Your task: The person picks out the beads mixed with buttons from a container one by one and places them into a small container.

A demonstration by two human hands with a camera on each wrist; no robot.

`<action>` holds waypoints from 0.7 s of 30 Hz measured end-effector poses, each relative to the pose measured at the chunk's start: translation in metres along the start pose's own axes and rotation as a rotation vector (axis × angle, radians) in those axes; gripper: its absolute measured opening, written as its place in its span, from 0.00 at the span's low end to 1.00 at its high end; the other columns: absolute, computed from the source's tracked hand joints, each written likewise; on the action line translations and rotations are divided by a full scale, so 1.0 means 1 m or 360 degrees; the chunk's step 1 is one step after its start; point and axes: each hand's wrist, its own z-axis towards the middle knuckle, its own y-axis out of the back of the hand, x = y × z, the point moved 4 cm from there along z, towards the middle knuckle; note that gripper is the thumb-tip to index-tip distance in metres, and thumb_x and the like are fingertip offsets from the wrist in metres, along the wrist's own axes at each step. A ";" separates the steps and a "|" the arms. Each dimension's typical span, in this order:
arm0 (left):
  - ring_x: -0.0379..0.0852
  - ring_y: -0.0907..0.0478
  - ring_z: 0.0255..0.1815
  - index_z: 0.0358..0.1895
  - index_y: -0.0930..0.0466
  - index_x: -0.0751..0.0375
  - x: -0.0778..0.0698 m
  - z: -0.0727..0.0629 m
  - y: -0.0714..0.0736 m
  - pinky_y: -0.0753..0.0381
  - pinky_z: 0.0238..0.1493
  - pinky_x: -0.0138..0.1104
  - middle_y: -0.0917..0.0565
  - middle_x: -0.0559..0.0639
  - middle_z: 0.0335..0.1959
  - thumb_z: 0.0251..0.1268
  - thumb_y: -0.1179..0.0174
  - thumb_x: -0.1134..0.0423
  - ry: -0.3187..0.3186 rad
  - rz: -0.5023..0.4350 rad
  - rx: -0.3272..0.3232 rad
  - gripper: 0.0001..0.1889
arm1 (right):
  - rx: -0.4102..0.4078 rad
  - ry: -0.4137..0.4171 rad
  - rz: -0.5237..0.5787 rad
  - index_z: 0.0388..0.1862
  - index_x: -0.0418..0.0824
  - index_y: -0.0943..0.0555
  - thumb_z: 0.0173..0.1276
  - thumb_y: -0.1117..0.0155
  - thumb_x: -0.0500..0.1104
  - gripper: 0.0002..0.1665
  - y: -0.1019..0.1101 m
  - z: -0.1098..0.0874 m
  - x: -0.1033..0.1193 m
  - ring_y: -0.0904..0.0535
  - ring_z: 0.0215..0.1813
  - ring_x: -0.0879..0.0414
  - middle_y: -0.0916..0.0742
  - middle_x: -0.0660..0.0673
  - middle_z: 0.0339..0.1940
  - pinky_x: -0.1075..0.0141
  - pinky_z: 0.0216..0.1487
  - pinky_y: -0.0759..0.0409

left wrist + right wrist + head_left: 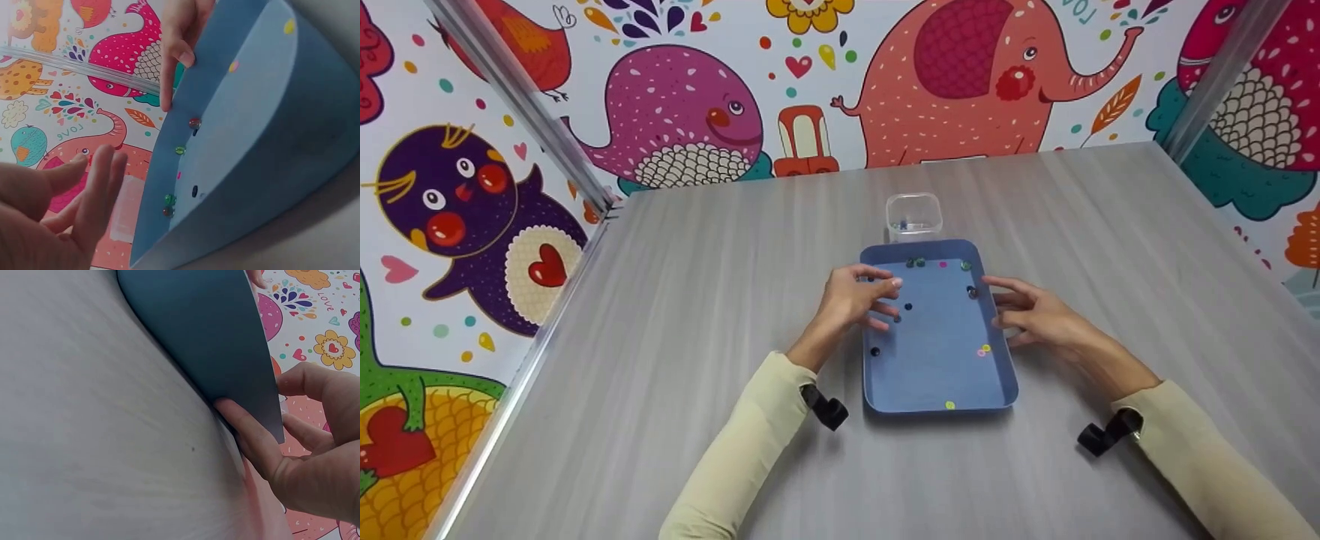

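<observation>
Blue tray: on the bench, between my two hands.
Left hand: I read fingers apart, above the tray's left side; a black bead lies just right of them.
Right hand: fingers spread, touching the tray's right wall from outside.
Yellow ring: at the tray's near end, well apart from my fingers.
Clear container: just beyond the tray's far wall.
</observation>
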 end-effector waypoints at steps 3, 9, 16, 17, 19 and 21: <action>0.46 0.11 0.28 0.53 0.18 0.60 -0.002 0.004 -0.003 0.10 0.26 0.36 0.11 0.62 0.46 0.66 0.32 0.58 -0.0017 0.0014 -0.0034 0.16 | 0.0000 0.0000 0.0003 0.81 0.47 0.44 0.70 0.40 0.37 0.44 0.000 0.000 0.000 0.21 0.52 0.57 0.34 0.29 0.77 0.63 0.46 0.11; 0.48 0.10 0.30 0.54 0.18 0.61 -0.002 0.013 -0.011 0.10 0.27 0.36 0.10 0.59 0.41 0.69 0.36 0.54 -0.0026 0.0024 -0.0018 0.17 | -0.0015 -0.0014 -0.0005 0.81 0.48 0.44 0.70 0.39 0.38 0.44 0.001 0.000 -0.001 0.21 0.52 0.56 0.34 0.29 0.77 0.63 0.46 0.11; 0.53 0.10 0.34 0.54 0.20 0.62 -0.001 0.024 -0.015 0.09 0.31 0.39 0.10 0.59 0.39 0.71 0.38 0.52 0.0004 0.0003 -0.0001 0.18 | -0.0016 -0.0016 -0.0011 0.81 0.48 0.45 0.70 0.39 0.37 0.44 0.001 -0.001 0.000 0.22 0.54 0.54 0.34 0.29 0.77 0.62 0.47 0.11; 0.54 0.10 0.36 0.55 0.20 0.63 -0.001 0.025 -0.015 0.09 0.31 0.40 0.10 0.60 0.40 0.71 0.38 0.52 0.0010 -0.0002 0.0002 0.19 | -0.0019 -0.0017 -0.0010 0.81 0.48 0.45 0.70 0.39 0.37 0.44 0.001 -0.001 0.000 0.22 0.54 0.54 0.34 0.29 0.77 0.62 0.47 0.11; 0.55 0.10 0.39 0.57 0.22 0.63 0.000 0.028 -0.015 0.09 0.33 0.41 0.10 0.61 0.42 0.71 0.38 0.51 0.0027 -0.0022 0.0009 0.21 | -0.0018 -0.0016 -0.0009 0.82 0.48 0.45 0.70 0.39 0.37 0.44 0.001 0.000 0.000 0.22 0.53 0.55 0.34 0.29 0.77 0.62 0.47 0.11; 0.57 0.10 0.42 0.61 0.25 0.64 0.001 0.030 -0.016 0.09 0.34 0.41 0.12 0.64 0.48 0.71 0.38 0.51 0.0044 -0.0062 0.0020 0.24 | -0.0013 -0.0007 0.0005 0.82 0.48 0.44 0.70 0.39 0.37 0.44 -0.001 0.000 0.000 0.21 0.53 0.56 0.34 0.29 0.76 0.62 0.47 0.11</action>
